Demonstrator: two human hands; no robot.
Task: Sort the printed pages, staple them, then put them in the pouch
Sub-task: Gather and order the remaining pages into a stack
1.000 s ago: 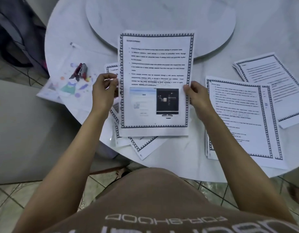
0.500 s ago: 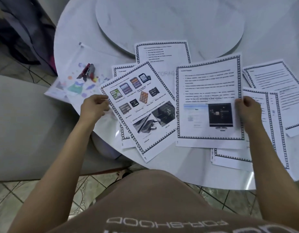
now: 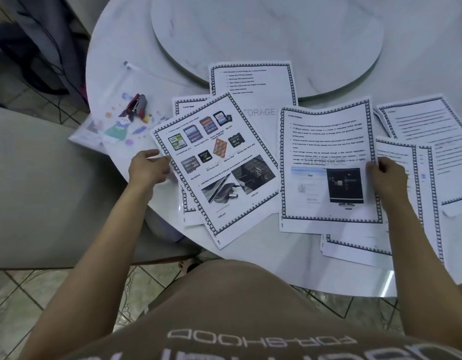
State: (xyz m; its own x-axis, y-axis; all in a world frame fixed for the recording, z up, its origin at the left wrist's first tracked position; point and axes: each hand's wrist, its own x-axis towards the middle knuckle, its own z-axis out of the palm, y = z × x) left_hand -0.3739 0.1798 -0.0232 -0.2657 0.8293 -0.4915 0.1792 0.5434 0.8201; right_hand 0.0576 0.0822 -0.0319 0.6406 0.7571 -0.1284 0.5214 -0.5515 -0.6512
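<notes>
Printed pages with chequered borders lie spread on the round white table [image 3: 250, 261]. My right hand [image 3: 387, 179] pinches the right edge of the cloud-storage page [image 3: 326, 141], which shows a monitor picture and hangs over a stack of pages [image 3: 404, 203]. My left hand [image 3: 149, 168] holds the left edge of the memory-card page [image 3: 219, 162], which lies slanted on other sheets. Behind it lies a page with a STORAGE watermark [image 3: 250, 81]. A red and grey stapler [image 3: 136, 106] rests on the clear pouch [image 3: 113, 100] with coloured prints, at the table's left.
Another page stack [image 3: 427, 120] lies at the far right. A raised round turntable [image 3: 266, 35] fills the table's middle. A grey seat [image 3: 42, 183] stands by the left edge, with cables and dark gear [image 3: 35, 48] behind it. Tiled floor [image 3: 29, 294] shows below.
My right hand carried the cloud-storage page from the centre to the right, over the right stack. My left hand let go of it and went to the memory-card page's left edge.
</notes>
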